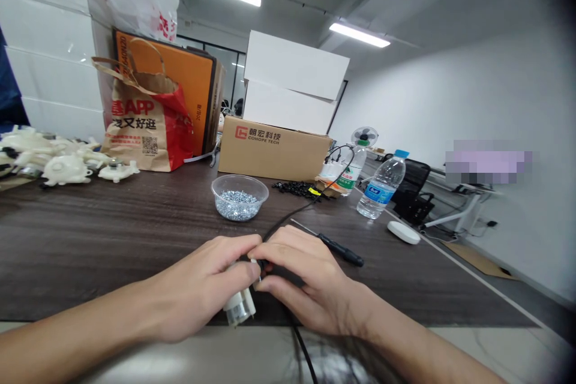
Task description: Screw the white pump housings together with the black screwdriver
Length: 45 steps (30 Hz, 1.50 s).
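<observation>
My left hand (211, 282) is closed round a small white plastic motor unit (240, 306), whose silvery motor can sticks out below the fingers. Against it, the fingertips of my right hand (306, 276) pinch a small dark part (265, 265) that my fingers mostly cover. A black cable (290, 213) runs from between the hands back across the table, and a dark cable also hangs below my right hand. Just beyond that hand lies a screwdriver (339, 249) with a black handle. A clear plastic bowl (240, 198) of small silvery screws stands past my left hand.
Several white plastic units (67, 169) lie at the left. A paper bag (148, 120), an orange box (202, 78) and a cardboard box (274, 156) line the back. Small black parts (297, 189), two water bottles (380, 189) and a white oval object (404, 232) are at the right.
</observation>
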Each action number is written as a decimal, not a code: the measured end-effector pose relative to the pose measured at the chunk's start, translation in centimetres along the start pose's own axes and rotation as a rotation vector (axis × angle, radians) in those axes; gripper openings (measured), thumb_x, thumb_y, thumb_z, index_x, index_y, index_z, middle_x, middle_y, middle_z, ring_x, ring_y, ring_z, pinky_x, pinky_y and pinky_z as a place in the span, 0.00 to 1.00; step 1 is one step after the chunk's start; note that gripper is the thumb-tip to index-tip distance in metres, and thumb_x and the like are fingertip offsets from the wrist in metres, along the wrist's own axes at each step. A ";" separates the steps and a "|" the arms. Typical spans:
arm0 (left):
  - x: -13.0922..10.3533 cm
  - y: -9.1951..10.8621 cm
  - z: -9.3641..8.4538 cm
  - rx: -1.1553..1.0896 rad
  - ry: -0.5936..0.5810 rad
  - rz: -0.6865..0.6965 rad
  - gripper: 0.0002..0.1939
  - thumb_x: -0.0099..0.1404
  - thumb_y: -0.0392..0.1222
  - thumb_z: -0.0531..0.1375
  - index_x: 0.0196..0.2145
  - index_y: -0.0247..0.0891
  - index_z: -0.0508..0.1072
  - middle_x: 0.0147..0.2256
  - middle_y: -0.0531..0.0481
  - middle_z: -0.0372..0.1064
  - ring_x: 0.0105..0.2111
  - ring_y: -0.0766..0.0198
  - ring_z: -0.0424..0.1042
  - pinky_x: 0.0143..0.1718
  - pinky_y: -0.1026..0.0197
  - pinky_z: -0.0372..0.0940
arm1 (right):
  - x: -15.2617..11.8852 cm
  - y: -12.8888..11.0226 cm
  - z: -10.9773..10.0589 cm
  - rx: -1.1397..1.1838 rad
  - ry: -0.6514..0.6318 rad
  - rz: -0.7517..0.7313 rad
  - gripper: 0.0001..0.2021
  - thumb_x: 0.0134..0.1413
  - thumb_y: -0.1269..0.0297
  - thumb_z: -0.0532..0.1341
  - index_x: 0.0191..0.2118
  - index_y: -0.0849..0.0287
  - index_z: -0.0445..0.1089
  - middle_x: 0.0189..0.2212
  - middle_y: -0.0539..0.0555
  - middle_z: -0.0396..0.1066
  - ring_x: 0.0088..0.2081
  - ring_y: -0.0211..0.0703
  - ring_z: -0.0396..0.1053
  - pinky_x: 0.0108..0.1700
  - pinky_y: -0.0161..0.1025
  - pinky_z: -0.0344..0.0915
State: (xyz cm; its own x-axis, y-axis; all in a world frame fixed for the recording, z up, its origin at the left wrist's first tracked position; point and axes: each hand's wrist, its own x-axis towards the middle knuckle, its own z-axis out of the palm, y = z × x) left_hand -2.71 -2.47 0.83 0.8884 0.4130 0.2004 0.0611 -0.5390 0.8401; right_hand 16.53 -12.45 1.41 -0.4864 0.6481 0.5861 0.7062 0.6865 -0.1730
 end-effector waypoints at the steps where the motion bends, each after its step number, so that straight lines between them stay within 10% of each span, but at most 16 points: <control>1: 0.0 0.1 0.0 0.013 0.004 0.006 0.17 0.71 0.54 0.51 0.36 0.43 0.74 0.39 0.49 0.74 0.47 0.53 0.70 0.49 0.57 0.63 | 0.0 0.0 0.0 0.014 0.002 0.004 0.09 0.68 0.67 0.60 0.49 0.65 0.71 0.37 0.57 0.72 0.38 0.42 0.66 0.43 0.39 0.63; 19: -0.1 0.9 0.0 0.154 -0.010 -0.032 0.19 0.70 0.54 0.49 0.34 0.41 0.74 0.36 0.49 0.74 0.42 0.55 0.71 0.45 0.57 0.64 | -0.1 0.2 0.5 0.232 0.230 0.104 0.09 0.55 0.68 0.72 0.41 0.61 0.76 0.32 0.54 0.78 0.32 0.40 0.74 0.37 0.37 0.70; 45: -0.3 -0.6 1.0 -0.043 0.115 0.032 0.18 0.70 0.56 0.53 0.36 0.42 0.77 0.38 0.49 0.74 0.43 0.54 0.69 0.43 0.59 0.62 | 0.3 0.5 0.2 0.241 0.240 0.095 0.11 0.56 0.64 0.72 0.43 0.59 0.77 0.32 0.53 0.75 0.33 0.39 0.72 0.38 0.37 0.70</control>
State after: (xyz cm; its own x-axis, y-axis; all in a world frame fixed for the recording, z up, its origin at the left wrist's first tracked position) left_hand -2.53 -2.96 -0.26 0.8314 0.4788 0.2820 0.0119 -0.5227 0.8524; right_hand 16.65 -11.89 1.37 -0.2696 0.6366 0.7225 0.5868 0.7035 -0.4009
